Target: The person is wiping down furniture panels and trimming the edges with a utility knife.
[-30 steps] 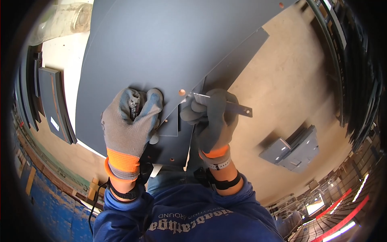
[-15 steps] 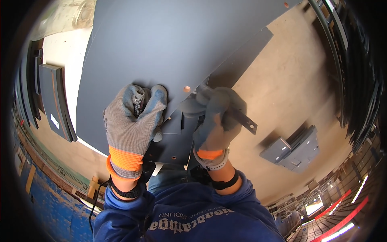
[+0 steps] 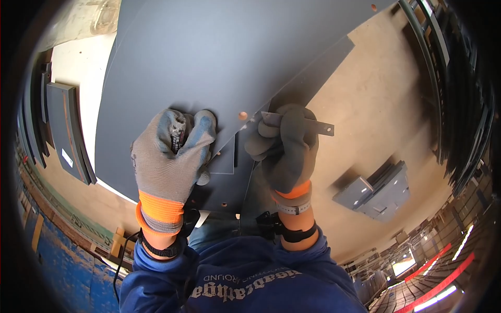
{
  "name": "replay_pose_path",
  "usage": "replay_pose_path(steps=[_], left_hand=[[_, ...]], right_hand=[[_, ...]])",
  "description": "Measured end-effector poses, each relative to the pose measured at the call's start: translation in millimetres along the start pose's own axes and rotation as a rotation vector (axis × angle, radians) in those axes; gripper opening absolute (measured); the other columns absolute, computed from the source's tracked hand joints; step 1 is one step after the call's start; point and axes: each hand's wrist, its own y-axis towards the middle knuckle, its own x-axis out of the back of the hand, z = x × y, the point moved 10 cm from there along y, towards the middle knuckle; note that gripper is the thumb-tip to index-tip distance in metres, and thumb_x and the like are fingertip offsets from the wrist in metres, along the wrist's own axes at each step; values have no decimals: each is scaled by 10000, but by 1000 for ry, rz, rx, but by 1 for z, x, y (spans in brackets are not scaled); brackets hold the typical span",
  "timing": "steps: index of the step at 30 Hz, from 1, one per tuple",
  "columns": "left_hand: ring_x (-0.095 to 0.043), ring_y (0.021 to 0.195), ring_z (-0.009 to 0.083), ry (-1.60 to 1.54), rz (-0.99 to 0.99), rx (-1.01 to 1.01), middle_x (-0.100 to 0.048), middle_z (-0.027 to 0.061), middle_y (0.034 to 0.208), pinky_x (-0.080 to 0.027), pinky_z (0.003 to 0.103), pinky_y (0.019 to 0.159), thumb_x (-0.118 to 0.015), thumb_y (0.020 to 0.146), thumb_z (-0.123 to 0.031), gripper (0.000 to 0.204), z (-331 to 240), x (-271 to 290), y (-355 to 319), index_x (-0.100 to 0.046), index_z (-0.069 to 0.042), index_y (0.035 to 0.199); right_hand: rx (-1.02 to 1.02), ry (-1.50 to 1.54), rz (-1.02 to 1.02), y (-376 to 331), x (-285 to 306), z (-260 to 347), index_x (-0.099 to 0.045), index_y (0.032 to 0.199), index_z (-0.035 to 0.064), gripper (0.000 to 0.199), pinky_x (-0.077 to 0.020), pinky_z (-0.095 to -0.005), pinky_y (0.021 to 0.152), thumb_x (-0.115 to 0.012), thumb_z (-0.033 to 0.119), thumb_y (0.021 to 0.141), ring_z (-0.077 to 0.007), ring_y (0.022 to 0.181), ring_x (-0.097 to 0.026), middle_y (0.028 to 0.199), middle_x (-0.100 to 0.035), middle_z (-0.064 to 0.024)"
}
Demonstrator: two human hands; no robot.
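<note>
One large grey panel (image 3: 182, 68) with two round holes (image 3: 242, 116) lies before the person; the gloved left hand (image 3: 175, 151) grips its slanting edge. By the panel's right edge, the gloved right hand (image 3: 287, 146) clasps one metal strip (image 3: 322, 128). Left of the panel is a white surface (image 3: 83, 57); right, beige floor (image 3: 376, 88) bearing grey boards (image 3: 383, 193).

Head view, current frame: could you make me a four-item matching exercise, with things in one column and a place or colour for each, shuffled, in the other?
Things:
1. Left hand
2. Flat blade
3. Sweatshirt
4. Left glove's cuff band

Places and colours:
A. Orange
B. Held in the right hand
C. On the large grey panel
D. Blue, with pale lettering

Right pairs: 1-C, 2-B, 3-D, 4-A
</note>
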Motion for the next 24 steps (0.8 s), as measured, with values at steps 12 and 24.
replay_pose_path(steps=[12,24], left_hand=[[-519,423,67,29,-10,23,-526,12,520,-407,222,350,-718,829,-174,267,5,1,0,-544,-33,683],[-489,408,57,30,-3,22,-503,-3,515,-389,222,351,-718,833,-174,279,3,1,1,-536,-30,678]], right_hand=[[-21,31,88,2,-2,-9,-531,917,-19,232,-371,-264,431,-493,203,971,-148,526,-502,724,-545,-89],[-34,-31,-80,-2,10,-8,-550,881,-17,245,-402,-251,453,-521,212,962,-140,500,-496,687,-551,-81]])
